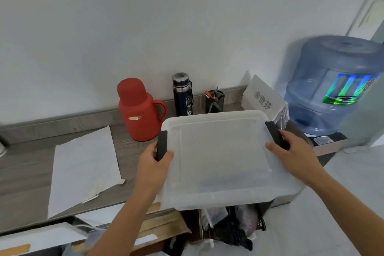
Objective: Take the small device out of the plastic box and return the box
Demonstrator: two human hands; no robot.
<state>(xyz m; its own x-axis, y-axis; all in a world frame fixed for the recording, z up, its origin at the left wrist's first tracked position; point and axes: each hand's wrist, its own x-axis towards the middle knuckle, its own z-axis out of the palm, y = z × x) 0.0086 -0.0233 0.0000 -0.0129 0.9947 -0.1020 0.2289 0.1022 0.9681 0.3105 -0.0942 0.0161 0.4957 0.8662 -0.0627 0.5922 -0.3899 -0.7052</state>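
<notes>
A translucent plastic box (224, 158) with its lid on is held between both hands over the right end of the grey desk (25, 172). My left hand (154, 164) grips the black latch on the box's left side. My right hand (295, 147) grips the black latch on its right side. A dark shape shows dimly through the lid near the front of the box; I cannot tell what it is.
A red thermos jug (138, 110), a dark bottle (182, 93), a black pen cup (215, 101) and a paper name sign (264, 97) stand along the wall. White paper (83, 166) lies at left. A blue water jug (332, 87) stands right. Bags and cardboard sit below.
</notes>
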